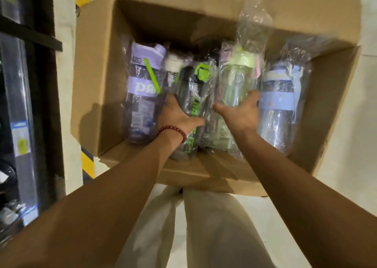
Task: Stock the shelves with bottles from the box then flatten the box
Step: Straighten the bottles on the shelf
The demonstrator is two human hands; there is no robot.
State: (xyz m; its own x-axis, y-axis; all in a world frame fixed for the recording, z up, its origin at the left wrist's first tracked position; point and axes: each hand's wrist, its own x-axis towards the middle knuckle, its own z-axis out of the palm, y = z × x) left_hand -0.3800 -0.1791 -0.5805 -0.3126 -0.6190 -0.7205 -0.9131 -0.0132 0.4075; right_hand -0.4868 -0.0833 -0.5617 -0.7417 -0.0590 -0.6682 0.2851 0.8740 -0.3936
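Note:
An open cardboard box [95, 96] stands on the floor in front of me, holding several water bottles wrapped in clear plastic. My left hand [177, 114], with a red bead bracelet on the wrist, is closed around a dark bottle with a green lid [193, 88]. My right hand [240, 112] grips a clear bottle with a pale green lid [236, 78]. A purple bottle with a green strap [142, 92] lies at the left of the box. Another purple-banded bottle [277, 104] lies at the right.
A dark metal shelf [30, 37] with wrapped bottles on it runs down the left edge. A yellow-and-black striped post [87, 163] stands behind the box's left flap. My legs in light trousers [204, 227] are below, on a pale floor.

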